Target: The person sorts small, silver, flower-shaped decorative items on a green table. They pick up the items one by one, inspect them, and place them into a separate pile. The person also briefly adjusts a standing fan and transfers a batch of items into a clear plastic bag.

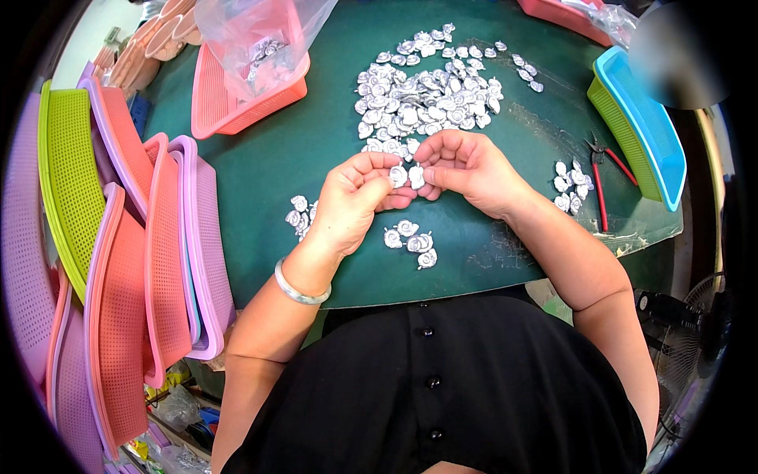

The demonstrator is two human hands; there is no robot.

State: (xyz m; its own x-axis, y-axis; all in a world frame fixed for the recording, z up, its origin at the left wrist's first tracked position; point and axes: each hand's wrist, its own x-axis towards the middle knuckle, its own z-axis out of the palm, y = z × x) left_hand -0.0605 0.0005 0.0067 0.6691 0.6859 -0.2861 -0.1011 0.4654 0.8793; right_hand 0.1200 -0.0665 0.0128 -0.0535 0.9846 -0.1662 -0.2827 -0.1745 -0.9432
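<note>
From my remote post I view a green table [276,166], center. Baskets [118,316] stand nested at left, probably to save room; a pink basket [260,110], upper left, has its contents veiled by a clear bag [276,35]. The heap [430,99] of silvery spiral pieces lies upper center, seemingly for easy reach. The left hand [355,193] and right hand [478,174], mid-frame, each pinch one piece between thumb and forefinger, presumably to steady it: left piece [398,175], right piece [417,177]. I cannot tell whether these touch; their backs are hidden. The left wrist partly covers a small group [300,215].
</note>
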